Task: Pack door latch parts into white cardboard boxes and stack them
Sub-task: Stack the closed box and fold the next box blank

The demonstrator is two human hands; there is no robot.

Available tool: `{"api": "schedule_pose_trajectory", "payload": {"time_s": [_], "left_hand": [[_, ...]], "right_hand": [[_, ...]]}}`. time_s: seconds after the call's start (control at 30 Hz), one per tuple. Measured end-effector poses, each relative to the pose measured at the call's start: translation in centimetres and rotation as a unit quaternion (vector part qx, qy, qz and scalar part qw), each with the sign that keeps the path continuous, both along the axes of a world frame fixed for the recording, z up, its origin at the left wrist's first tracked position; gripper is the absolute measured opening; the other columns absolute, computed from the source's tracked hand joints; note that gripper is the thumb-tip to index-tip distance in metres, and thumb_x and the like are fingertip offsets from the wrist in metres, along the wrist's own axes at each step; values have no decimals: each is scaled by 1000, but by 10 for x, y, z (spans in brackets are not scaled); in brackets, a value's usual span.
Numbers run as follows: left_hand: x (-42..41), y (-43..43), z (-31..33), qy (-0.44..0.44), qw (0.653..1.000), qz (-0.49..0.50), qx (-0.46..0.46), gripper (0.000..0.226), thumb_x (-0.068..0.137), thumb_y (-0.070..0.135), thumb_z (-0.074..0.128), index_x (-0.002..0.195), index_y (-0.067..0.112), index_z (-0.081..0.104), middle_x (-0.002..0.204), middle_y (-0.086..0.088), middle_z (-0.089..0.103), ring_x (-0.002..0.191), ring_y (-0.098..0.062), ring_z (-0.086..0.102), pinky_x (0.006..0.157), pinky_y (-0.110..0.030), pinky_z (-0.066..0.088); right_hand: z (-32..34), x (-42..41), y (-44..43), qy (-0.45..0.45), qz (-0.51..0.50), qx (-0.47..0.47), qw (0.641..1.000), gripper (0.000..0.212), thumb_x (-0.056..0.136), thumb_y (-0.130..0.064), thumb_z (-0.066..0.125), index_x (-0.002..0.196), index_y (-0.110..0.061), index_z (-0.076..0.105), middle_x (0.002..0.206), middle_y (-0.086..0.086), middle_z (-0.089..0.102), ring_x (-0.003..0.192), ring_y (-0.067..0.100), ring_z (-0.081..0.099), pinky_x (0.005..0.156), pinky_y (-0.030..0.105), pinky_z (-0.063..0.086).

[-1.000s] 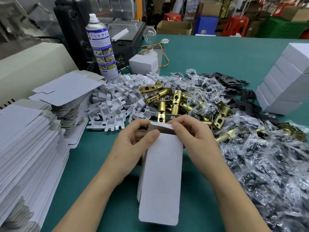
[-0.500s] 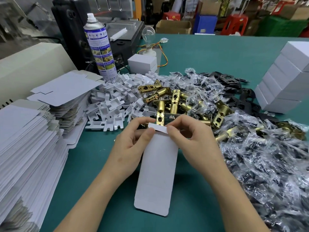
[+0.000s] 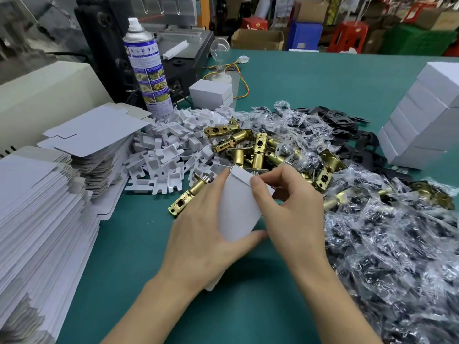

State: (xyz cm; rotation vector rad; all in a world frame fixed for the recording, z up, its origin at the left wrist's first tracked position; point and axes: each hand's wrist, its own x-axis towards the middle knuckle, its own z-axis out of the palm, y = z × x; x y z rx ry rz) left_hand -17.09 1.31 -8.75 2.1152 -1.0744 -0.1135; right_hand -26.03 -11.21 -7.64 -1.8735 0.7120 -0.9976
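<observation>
While both hands worked a white box blank (image 3: 236, 209) over the green table (image 3: 310, 78), it had tipped up mid-fold.

Biggest first: L side held a tall stack of flat carton blanks (image 3: 37, 219); R side a heap of bagged black parts (image 3: 385, 244), w/ finished white boxes (image 3: 427, 120) stacked far R. Centre: white plastic inserts (image 3: 169, 150), then loose brass latches (image 3: 248, 147) just behind the hands. The left hand (image 3: 201, 242) gripped the blank's L edge, thumb under its near side; the right hand (image 3: 295, 214) pinched the end flap (image 3: 239, 173) btwn thumb & forefinger. Vs. half a sec earlier, the blank no longer lay long & flat toward the viewer; it stood steeper & looked shorter. Probably the box was still being formed, w/ nothing packed in it yet.
</observation>
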Motion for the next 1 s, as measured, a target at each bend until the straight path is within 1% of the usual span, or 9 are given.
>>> {"api": "schedule_pose_trajectory", "payload": {"time_s": [0.1, 0.23, 0.3, 0.43, 0.57, 0.63, 0.77, 0.87, 1.0], "left_hand": [[1, 2, 0, -9, 999, 14, -31, 99, 71, 68, 82, 156, 45, 35, 149, 25, 51, 131, 3, 48, 106, -26, 46], [1, 3, 1, -39, 998, 28, -29, 90, 72, 65, 79, 151, 44, 40, 139, 24, 59, 119, 4, 53, 89, -14, 43], [1, 3, 1, -61, 997, 32, -25, 88, 72, 64, 77, 149, 42, 41, 136, 21, 61, 117, 1, 53, 85, -17, 43], [2, 4, 2, -92, 995, 36, -29, 87, 72, 60, 76, 148, 39, 39, 136, 16, 63, 116, -2, 53, 86, -23, 45], [4, 4, 1, -103, 994, 22, -20, 89, 74, 59, 76, 151, 34, 40, 141, 13, 62, 120, -2, 54, 89, -16, 40], [8, 5, 0, -95, 995, 15, -18, 89, 74, 59, 76, 152, 34, 41, 142, 14, 62, 120, -2, 54, 90, -15, 39], [14, 7, -2, -24, 999, 19, -44, 90, 73, 68, 74, 152, 48, 37, 138, 26, 59, 115, 3, 57, 92, -22, 50], [17, 7, -3, 9, 997, 30, -72, 93, 70, 71, 73, 153, 52, 35, 139, 29, 57, 120, 7, 55, 97, -17, 48], [15, 6, -1, 9, 996, 46, -78, 101, 70, 77, 67, 159, 48, 31, 146, 22, 57, 123, 1, 55, 101, -27, 49]], "right_hand": [[2, 0, 2, -21, -2, 8, 1000, 14, 94, -29, 71, 81, -30, 65, 83, -16, 71, 81, 8, 68, 68, 23, 52], [3, -1, 2, -30, 2, 16, 999, 13, 93, -27, 68, 81, -29, 63, 82, -15, 70, 80, 9, 67, 67, 20, 49], [4, -1, 2, -17, 13, 11, 1000, 15, 92, -24, 69, 80, -29, 63, 82, -15, 71, 82, 9, 68, 72, 25, 53], [4, -2, 0, -2, 29, 5, 1000, 17, 91, -18, 71, 79, -27, 63, 82, -15, 72, 85, 10, 70, 77, 30, 57], [5, -3, -1, -12, 48, 25, 998, 20, 90, -14, 71, 78, -27, 64, 83, -13, 73, 86, 9, 71, 79, 27, 57], [6, -3, 0, -19, 60, 36, 997, 17, 92, -15, 71, 79, -26, 66, 83, -13, 73, 86, 8, 70, 77, 25, 56], [8, -3, 3, -25, 92, 48, 994, 12, 96, -20, 64, 92, -28, 72, 89, -14, 74, 91, 9, 71, 73, 30, 58], [10, -2, 6, -34, 111, 58, 992, 20, 98, -18, 62, 103, -31, 77, 91, -16, 75, 90, 7, 72, 67, 23, 57], [7, -1, 10, -25, 110, 23, 993, 23, 100, -20, 61, 113, -30, 78, 93, -21, 74, 84, 1, 69, 63, 9, 46]]}}
